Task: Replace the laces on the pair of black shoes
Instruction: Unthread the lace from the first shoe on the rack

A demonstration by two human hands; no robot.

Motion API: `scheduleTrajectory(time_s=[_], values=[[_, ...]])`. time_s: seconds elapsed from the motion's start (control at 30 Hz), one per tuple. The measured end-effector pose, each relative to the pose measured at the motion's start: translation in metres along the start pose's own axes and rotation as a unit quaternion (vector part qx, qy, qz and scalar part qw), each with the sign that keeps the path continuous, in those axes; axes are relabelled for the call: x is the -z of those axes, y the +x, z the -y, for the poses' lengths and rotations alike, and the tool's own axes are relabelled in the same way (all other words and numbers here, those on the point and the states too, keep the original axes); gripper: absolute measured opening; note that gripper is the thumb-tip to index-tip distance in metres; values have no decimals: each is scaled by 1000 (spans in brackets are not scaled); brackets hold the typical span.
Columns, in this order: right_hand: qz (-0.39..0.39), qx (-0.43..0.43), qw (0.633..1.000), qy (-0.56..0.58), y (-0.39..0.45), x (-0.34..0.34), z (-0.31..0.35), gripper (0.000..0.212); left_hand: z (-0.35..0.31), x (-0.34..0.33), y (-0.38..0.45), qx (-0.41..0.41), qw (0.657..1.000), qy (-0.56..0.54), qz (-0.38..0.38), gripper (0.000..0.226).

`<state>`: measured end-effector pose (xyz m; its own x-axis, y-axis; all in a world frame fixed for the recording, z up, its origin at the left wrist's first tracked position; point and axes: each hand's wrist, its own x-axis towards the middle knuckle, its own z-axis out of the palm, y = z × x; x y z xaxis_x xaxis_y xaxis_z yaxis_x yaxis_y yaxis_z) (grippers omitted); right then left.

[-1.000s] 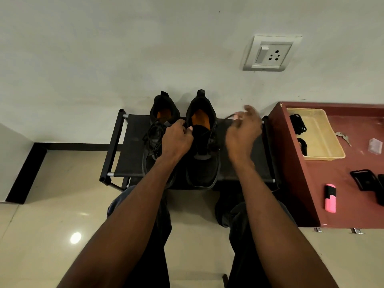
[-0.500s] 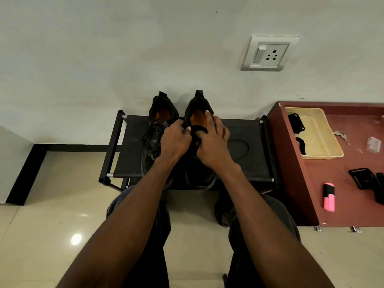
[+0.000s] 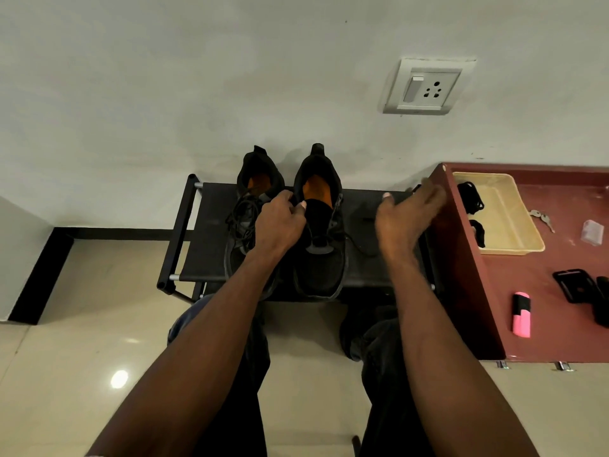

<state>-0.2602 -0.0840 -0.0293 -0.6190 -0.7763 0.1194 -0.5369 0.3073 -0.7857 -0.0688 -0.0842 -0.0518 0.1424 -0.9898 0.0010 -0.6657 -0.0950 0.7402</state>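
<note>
Head view: right shoe tongue being gripped by left hand; right hand, at three o'clock, blurred, grip indeterminable; lace snagging risked.

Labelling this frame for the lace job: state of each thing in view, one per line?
Left hand: grips the tongue edge of the right shoe.
Right hand: blurred, over the rack, grip unclear.
Right black shoe with orange insole: upright on the rack, lace mostly pulled out.
Left black shoe: upright, laces loose in a heap.
Black fabric shoe rack: carries both shoes.
Yellow plastic tray: holds black lace bundles.
</note>
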Motion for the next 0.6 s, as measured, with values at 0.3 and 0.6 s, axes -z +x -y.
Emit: scheduleTrajectory(time_s=[0.3,0.6], values=[[208,106,967,-98,-51,-30,16,57,0,3,-8,-6,996,91,3,39],[188,63,979,-55,-32,-22,12,32,8,13,2,11,997,61,51,22]])
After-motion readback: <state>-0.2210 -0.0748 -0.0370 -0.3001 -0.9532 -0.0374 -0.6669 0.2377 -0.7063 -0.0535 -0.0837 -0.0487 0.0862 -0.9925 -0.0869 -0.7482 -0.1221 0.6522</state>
